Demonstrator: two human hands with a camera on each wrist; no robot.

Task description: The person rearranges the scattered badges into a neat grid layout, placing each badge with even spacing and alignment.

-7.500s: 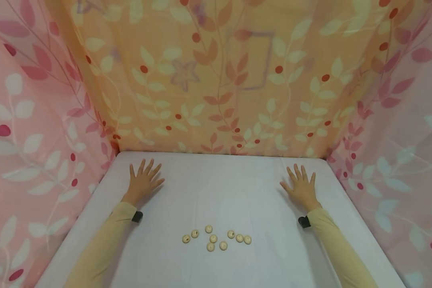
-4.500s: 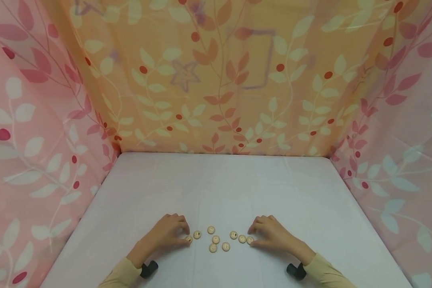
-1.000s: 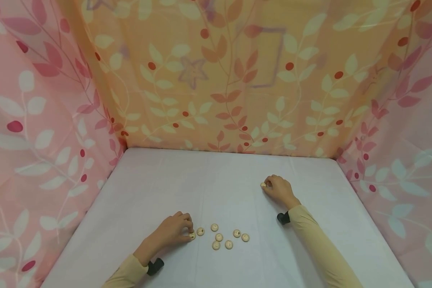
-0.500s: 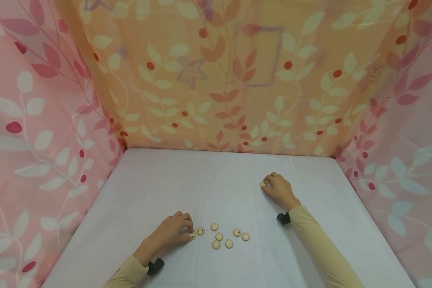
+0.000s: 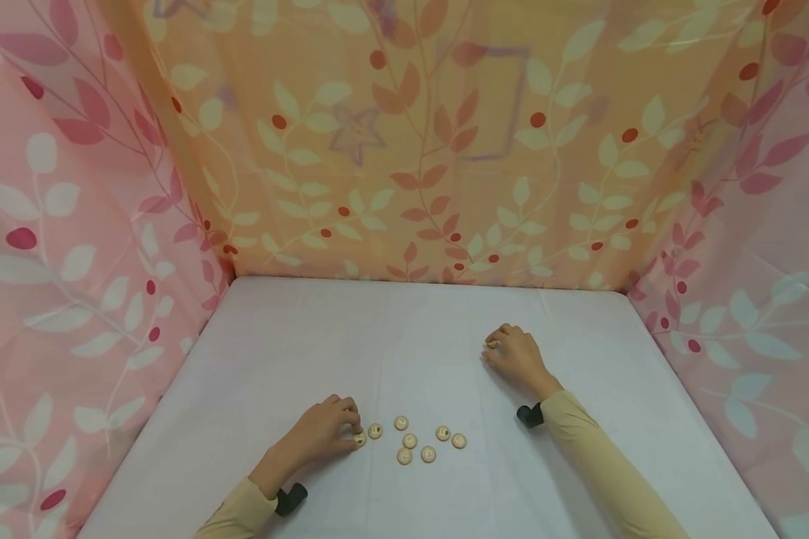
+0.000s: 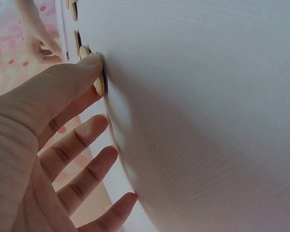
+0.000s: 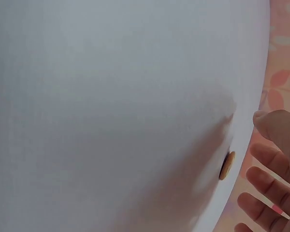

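My left hand point(image 5: 313, 432) pinches a small round wooden disc point(image 5: 360, 440) between thumb and index finger at the left end of the group. In the left wrist view that disc point(image 6: 99, 83) stays against the white table while the other fingers are spread. Farther back on the right, my right hand point(image 5: 517, 358) hovers around another disc point(image 5: 493, 344), partly hidden by its fingers. The right wrist view shows this disc point(image 7: 227, 166) lying on the table, apart from the thumb and loosely bent fingers.
Several more discs, some with dark marks, lie mid-table, including one at the back point(image 5: 401, 423) and one at the right end point(image 5: 459, 441). A white cloth covers the table point(image 5: 297, 337). Patterned curtains point(image 5: 404, 150) enclose its back and sides.
Both hands came from lying spread to the discs. The right hand carried one disc toward the back and has now let go of it. The left hand stays on its disc.
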